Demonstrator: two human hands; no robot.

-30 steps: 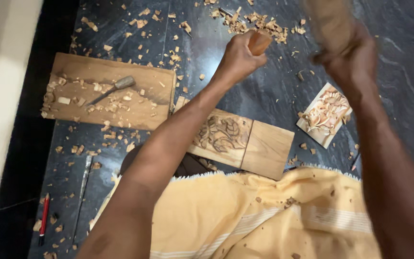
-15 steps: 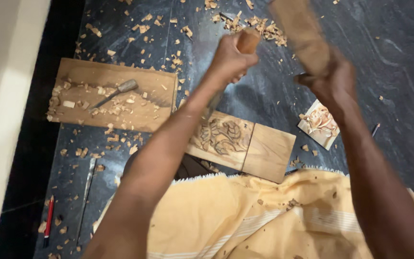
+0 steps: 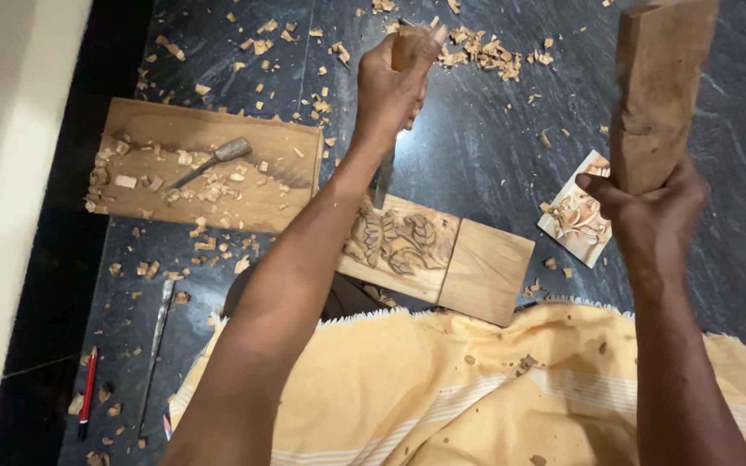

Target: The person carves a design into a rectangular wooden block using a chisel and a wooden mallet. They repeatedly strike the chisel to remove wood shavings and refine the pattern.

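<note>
Nearest to me I see a yellow cloth [image 3: 442, 397] with pale stripes spread over the lap, flecked with a few chips. Just beyond its edge lies one carved panel [image 3: 438, 255] on the dark stone floor [image 3: 494, 147], its left half cut with a leaf pattern, its right half plain. My left hand [image 3: 393, 82] is closed tight around the wooden handle of one chisel [image 3: 388, 164], whose blade runs down to the carved half and seems to meet the wood there. My right hand [image 3: 649, 207] is wrapped fully around the lower end of one wooden block [image 3: 658, 86], held upright and raised well above the floor. To the right of the panel sits one small carved piece [image 3: 576, 216], partly hidden behind that hand. Off to the left lies one larger board [image 3: 209, 164] strewn with shavings, with one second chisel [image 3: 209, 161] resting on it. Nearer the left edge I count one red pencil [image 3: 88, 384] and one thin metal tool [image 3: 155, 341] lying on the floor. Farthest away, wood chips [image 3: 485, 47] are scattered thickly, too many to count.
</note>
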